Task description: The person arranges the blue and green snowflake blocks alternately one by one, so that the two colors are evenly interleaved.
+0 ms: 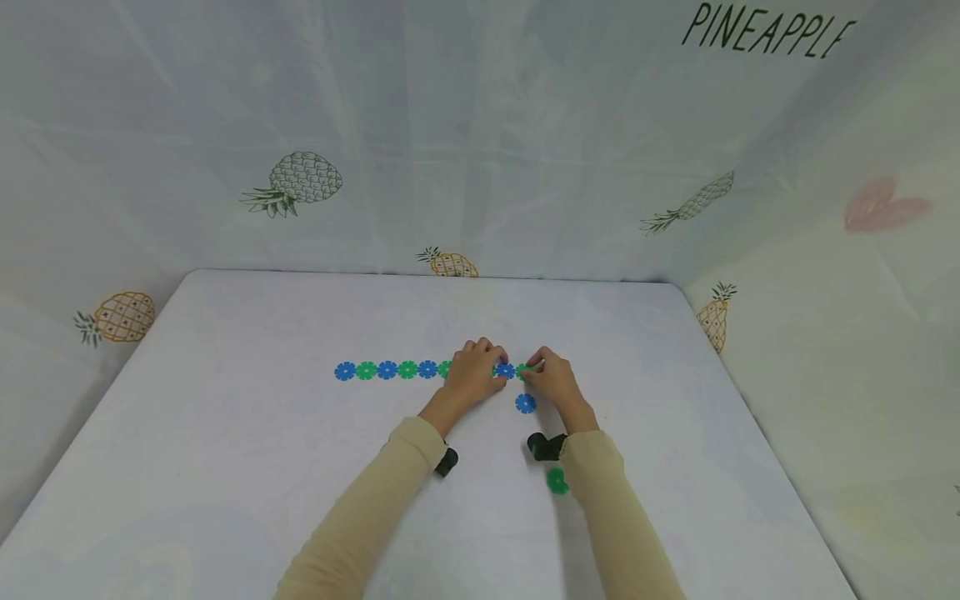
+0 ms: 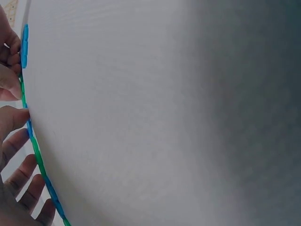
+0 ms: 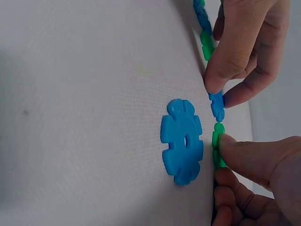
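A straight row of blue and green notched plastic discs [image 1: 386, 370] lies on the white table, the colours alternating. My left hand [image 1: 474, 371] arches over the right part of the row and hides some discs. Its thumb and index finger pinch the blue disc [image 3: 216, 104] at the end. Between the thumb and fingers of my right hand [image 1: 557, 383] is a green disc [image 3: 217, 141], its edge right at the blue one. Just below in the head view, a loose blue disc [image 1: 526, 403] lies flat.
Another green disc [image 1: 557, 481] lies nearer, beside my right sleeve. Black wrist cameras [image 1: 546, 447] hang under both forearms. Behind the table [image 1: 247, 467], a curtain [image 1: 525, 150] printed with pineapples rises along the back edge and continues along the sides.
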`<state>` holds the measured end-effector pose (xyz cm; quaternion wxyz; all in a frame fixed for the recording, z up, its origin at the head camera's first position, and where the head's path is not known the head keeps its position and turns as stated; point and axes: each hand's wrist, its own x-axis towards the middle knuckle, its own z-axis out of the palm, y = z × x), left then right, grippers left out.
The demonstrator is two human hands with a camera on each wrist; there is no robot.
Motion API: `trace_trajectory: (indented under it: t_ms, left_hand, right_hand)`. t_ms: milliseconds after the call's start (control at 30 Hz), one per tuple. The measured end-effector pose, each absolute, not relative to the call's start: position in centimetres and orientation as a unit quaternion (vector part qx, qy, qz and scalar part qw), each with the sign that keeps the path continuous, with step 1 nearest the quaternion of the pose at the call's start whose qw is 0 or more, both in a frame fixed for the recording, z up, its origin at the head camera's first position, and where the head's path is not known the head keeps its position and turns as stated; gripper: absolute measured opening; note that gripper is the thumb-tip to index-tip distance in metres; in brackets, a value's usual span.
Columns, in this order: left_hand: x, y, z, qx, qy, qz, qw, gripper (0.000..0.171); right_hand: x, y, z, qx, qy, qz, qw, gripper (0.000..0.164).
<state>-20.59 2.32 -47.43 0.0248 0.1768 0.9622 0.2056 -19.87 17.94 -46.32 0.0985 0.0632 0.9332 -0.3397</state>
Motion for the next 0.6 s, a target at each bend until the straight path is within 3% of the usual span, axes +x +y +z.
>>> trace_trajectory:
  t_ms: [600]
  left_hand:
    - [-20.48, 2.4, -47.27, 0.173, 0.965, 0.197, 0.028, 0.03]
  right_hand:
    - [-19.73, 17.64, -46.15, 0.075, 0.932, -0.34, 0.101, 0.025]
